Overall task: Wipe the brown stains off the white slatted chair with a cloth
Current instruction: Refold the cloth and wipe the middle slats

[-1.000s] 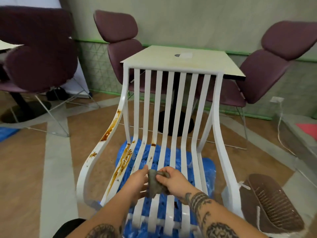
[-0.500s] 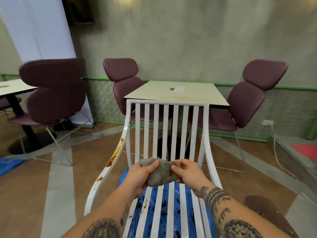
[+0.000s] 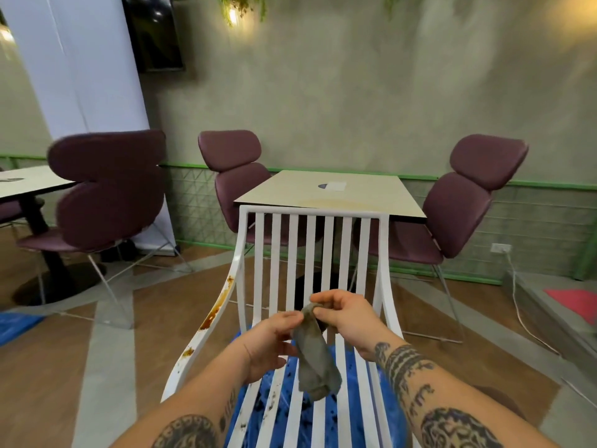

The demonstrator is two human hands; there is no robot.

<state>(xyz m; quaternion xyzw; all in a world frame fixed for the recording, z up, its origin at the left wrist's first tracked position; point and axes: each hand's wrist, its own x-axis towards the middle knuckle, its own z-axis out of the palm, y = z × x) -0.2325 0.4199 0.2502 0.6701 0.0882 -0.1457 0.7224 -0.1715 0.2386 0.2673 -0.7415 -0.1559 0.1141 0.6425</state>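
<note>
**Grey cloth held up over the stained white chair**

A white card (image 3: pixel 336 185) with a dark mark lies on the square table (image 3: pixel 371 202) beyond the chair; any writing on it is too small to read.

The floor (image 3: pixel 42 367) is brown wood-look boards crossed by grey bands. A mottled grey-green wall (image 3: pixel 355 92) with a green rail closes the far side. A white column (image 3: pixel 80 76) stands at the far left, with a dark screen (image 3: pixel 155 33) beside it. Purple padded chairs (image 3: pixel 465 208) stand round the table. At the far right a cable hangs from a wall socket (image 3: pixel 500 248), near a red mat (image 3: pixel 575 302).

The white slatted chair (image 3: pixel 310 250) stands in the near middle, its back toward the table. Brown stains (image 3: pixel 219 305) run down its left side rail, with darker specks on the near left slats. A blue sheet (image 3: pixel 345 415) shows under it, between the slats.

The cloth (image 3: pixel 315 357) hangs above the seat slats, not touching them. The right hand (image 3: pixel 349 318) pinches its top edge between thumb and fingertips. The left hand (image 3: pixel 268 344) pinches the same top edge from the left, its other fingers loosely curled. Both forearms are tattooed.
</note>
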